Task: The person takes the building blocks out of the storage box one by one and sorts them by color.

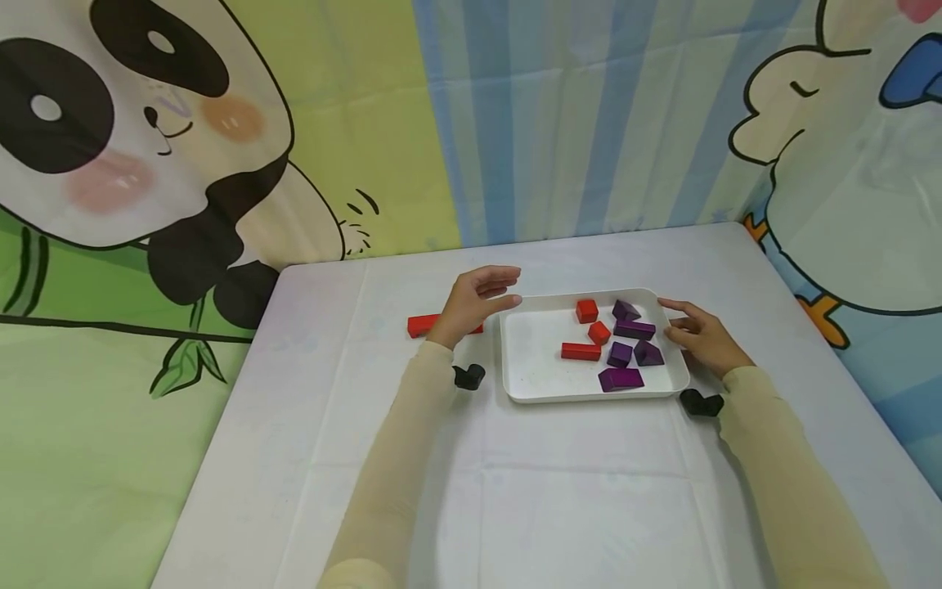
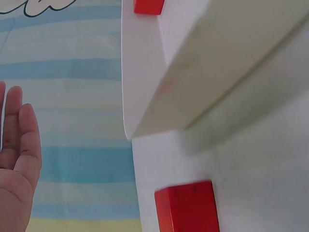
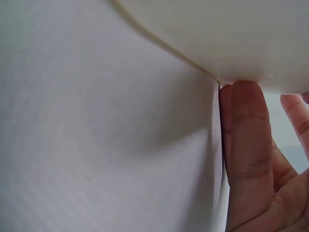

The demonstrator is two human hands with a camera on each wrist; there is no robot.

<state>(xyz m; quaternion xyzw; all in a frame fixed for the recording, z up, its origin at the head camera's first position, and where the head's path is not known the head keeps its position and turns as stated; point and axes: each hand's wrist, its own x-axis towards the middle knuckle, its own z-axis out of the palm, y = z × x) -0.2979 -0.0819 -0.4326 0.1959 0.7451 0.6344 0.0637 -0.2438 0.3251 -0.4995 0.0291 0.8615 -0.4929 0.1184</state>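
A white tray (image 1: 545, 384) holds three red blocks (image 1: 581, 352) and several purple blocks (image 1: 634, 330). My left hand (image 1: 474, 304) hovers by the tray's upper left corner, its fingers extended and nothing held. Beneath that hand lies a long red block (image 1: 423, 325) on the table, partly hidden by it; the left wrist view shows the red block's end (image 2: 190, 208) near the tray wall (image 2: 227, 58). At the opposite end, my right hand (image 1: 702, 337) touches the tray's right side. Its fairly straight fingers (image 3: 250, 130) meet the outer wall in the right wrist view.
A white cloth covers the table (image 1: 574, 491). Printed curtains (image 1: 545, 123) with a panda and other cartoon figures hang behind it and along the sides. Black wrist pieces (image 1: 468, 377) show beside both sleeves.
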